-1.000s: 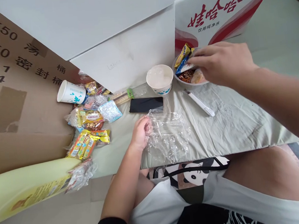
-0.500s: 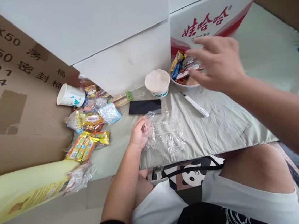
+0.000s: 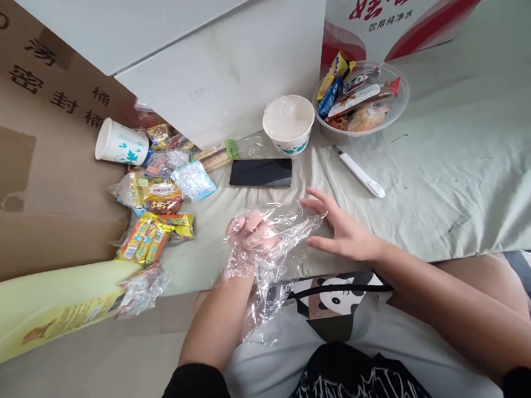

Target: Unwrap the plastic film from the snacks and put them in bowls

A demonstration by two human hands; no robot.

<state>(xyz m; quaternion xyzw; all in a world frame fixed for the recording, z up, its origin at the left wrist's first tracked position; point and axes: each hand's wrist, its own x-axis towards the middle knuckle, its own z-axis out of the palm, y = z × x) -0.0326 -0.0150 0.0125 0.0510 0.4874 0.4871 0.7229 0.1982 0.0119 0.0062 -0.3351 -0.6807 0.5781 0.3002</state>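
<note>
A crumpled clear plastic bag (image 3: 290, 224) lies over and around my left hand (image 3: 254, 233), whose fingers are curled in with the thin film draped on them and hanging past the wrist. Just to its right, my right hand (image 3: 340, 227) has thumb and fingers spread, with the fingertips at the bag's right edge; nothing is gripped in it. Behind the hands are a black phone (image 3: 260, 173) lying flat and a white paper bowl (image 3: 289, 124) with some clear film in it. A white utility knife (image 3: 359, 171) lies on the cloth to the right.
A clear round bowl (image 3: 398, 108) of packaged snacks stands by a white carton (image 3: 389, 20) at the back. On the left are a tipped paper cup (image 3: 121, 142), several snack packets (image 3: 148, 240), a pale yellow bottle (image 3: 54, 304) and a brown cardboard box (image 3: 60, 195).
My right hand has come down from the snack bowl to the plastic bag. The bag, formerly spread to the right of my left hand, now covers that hand. The view has shifted.
</note>
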